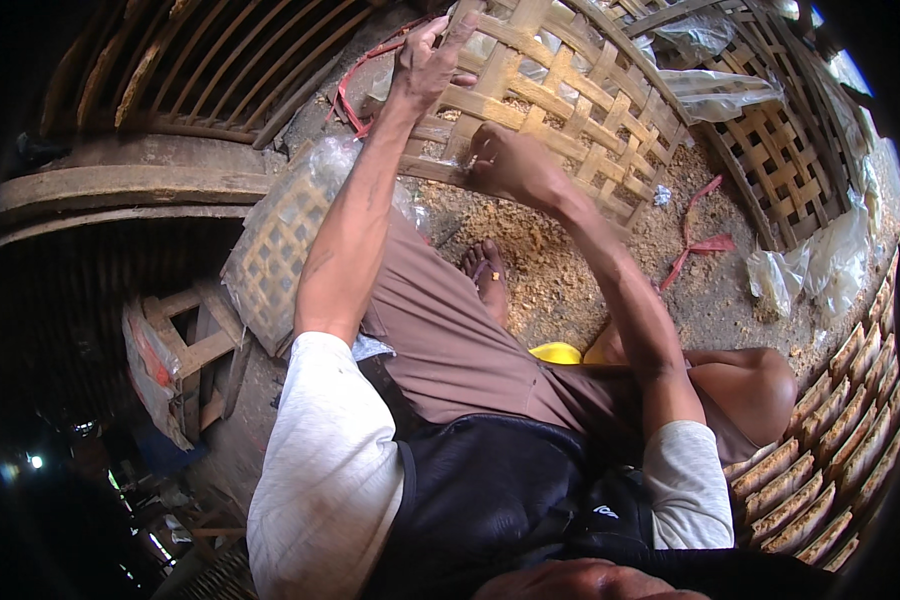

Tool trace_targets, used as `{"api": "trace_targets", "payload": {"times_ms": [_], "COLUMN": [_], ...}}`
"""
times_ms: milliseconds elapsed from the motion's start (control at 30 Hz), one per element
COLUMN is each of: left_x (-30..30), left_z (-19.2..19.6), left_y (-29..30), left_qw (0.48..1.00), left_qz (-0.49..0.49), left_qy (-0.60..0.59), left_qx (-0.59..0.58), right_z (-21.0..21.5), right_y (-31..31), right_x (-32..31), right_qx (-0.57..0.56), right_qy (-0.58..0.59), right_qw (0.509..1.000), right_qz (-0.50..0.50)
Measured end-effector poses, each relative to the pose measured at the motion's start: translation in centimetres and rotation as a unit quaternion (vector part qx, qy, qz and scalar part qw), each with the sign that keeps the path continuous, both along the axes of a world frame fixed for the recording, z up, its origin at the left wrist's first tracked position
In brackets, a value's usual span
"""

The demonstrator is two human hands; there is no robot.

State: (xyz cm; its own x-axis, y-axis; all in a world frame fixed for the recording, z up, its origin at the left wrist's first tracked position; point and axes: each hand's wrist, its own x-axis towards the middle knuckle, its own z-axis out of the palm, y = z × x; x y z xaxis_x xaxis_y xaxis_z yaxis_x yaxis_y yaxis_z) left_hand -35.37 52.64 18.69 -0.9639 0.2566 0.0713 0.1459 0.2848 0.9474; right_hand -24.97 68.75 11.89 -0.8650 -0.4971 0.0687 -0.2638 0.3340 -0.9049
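A woven bamboo panel [560, 105] with wide open gaps is tilted up in front of me. At its left edge my left hand [432, 65] touches the slats, fingers and thumb stretched apart. My right hand [520, 168] is curled in at the panel's lower edge, slightly blurred by motion. Its fingertips are turned away, so whatever they may hold is hidden. Crumbly tan shavings [530, 245] cover the ground below the panel.
More woven bamboo [770, 150] with clear plastic sheeting [820, 260] stands at the right. A red strip [692, 245] lies on the ground. At left are a woven piece [280, 255], a wooden stool [185, 345] and a slatted rack [200, 75]. Stacked slats [830, 450] line the lower right.
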Motion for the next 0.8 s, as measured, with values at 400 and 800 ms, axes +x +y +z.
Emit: {"api": "trace_targets", "payload": {"times_ms": [400,800], "left_x": [2.2,2.7], "left_z": [3.2,4.1], "left_y": [0.9,1.2], "left_qw": [0.995,0.988], "left_qz": [-0.076,-0.111], "left_qy": [-0.015,-0.036], "left_qx": [0.065,0.102], "right_z": [-1.8,-0.7], "right_y": [4.6,1.8], "right_x": [-2.0,-1.1], "right_qx": [0.080,0.060], "right_qy": [-0.088,0.040], "right_qw": [0.979,0.997], "right_qz": [0.163,0.032]}}
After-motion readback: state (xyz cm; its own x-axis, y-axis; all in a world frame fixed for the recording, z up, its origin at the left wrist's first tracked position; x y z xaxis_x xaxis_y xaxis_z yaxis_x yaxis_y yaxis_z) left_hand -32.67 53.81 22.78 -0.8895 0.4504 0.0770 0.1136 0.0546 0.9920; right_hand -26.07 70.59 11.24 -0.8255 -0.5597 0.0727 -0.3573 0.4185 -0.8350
